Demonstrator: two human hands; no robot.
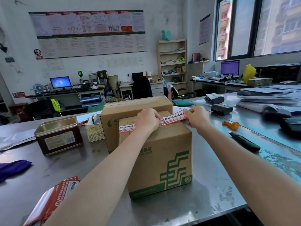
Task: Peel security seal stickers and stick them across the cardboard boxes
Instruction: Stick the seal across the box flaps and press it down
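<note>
A brown cardboard box (162,154) with a green logo stands in front of me on the metal table (65,165). A red-and-white security seal sticker (175,117) runs across its top. My left hand (147,120) presses the sticker's middle onto the box top, fingers curled over it. My right hand (197,117) pinches the sticker's right end, which is lifted off the box. A larger cardboard box (130,106) stands right behind the first. A stack of red seal stickers (60,191) lies at the near left, partly hidden by my left forearm.
A dark red tin (58,136) stands open at the left, with a small carton (94,129) beside it. A dark pen-like tool (244,141) and an orange scrap (232,124) lie at the right. Label printers (221,109) and piled envelopes (268,97) fill the far right. Purple cloth (11,167) lies at the left edge.
</note>
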